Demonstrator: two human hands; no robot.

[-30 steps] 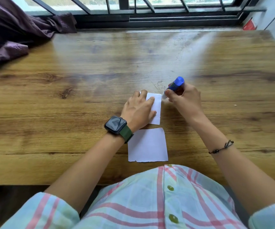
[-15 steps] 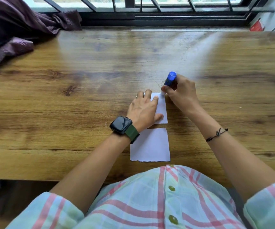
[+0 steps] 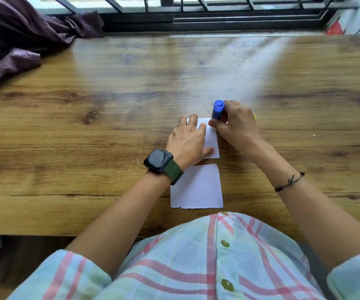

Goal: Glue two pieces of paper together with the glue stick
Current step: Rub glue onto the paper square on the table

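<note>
Two small white pieces of paper lie on the wooden table (image 3: 88, 165), one behind the other. My left hand (image 3: 187, 141) lies flat on the far paper (image 3: 212, 144), fingers spread, covering its left part. My right hand (image 3: 236, 124) grips a blue glue stick (image 3: 218, 109) nearly upright, its lower end at the far paper's upper right corner; the tip is hidden by my fingers. The near paper (image 3: 198, 189) lies bare by the table's front edge, with a ragged bottom edge.
A dark purple cloth (image 3: 12, 40) is heaped at the table's far left corner. A window frame with bars (image 3: 218, 16) runs along the far edge. A red object (image 3: 335, 28) sits at the far right corner. A small yellow bit shows behind my right hand.
The glue stick has swung from leaning right to nearly upright and moved left over the far paper's corner. My left hand stays pressed on that paper.
</note>
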